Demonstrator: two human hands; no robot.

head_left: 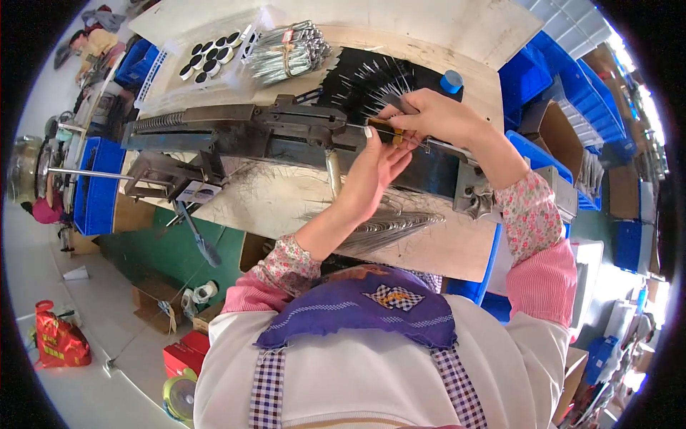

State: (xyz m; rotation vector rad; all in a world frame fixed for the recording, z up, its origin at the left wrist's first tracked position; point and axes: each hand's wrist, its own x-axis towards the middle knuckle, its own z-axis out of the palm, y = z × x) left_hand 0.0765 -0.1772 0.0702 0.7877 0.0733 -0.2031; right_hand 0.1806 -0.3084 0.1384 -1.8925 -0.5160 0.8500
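My left hand [376, 170] is raised over the long metal machine [236, 132] on the workbench, fingers up against a small brown piece [386, 131] at the machine's top rail. My right hand [429, 114] reaches in from the right and pinches a thin metal pin and the same brown piece. Both hands meet at that spot. Loose thin metal rods [386, 227] lie in a heap on the bench below my left forearm. More pins fan out on a dark mat [364, 82] behind my hands.
A tied bundle of shiny rods [289, 51] and a tray of black-and-white round parts [211, 56] lie at the back. A blue tape roll [451, 81] stands near the mat. Blue bins [564, 71] are stacked on the right, another [96, 186] on the left. A red bag [58, 342] sits on the floor.
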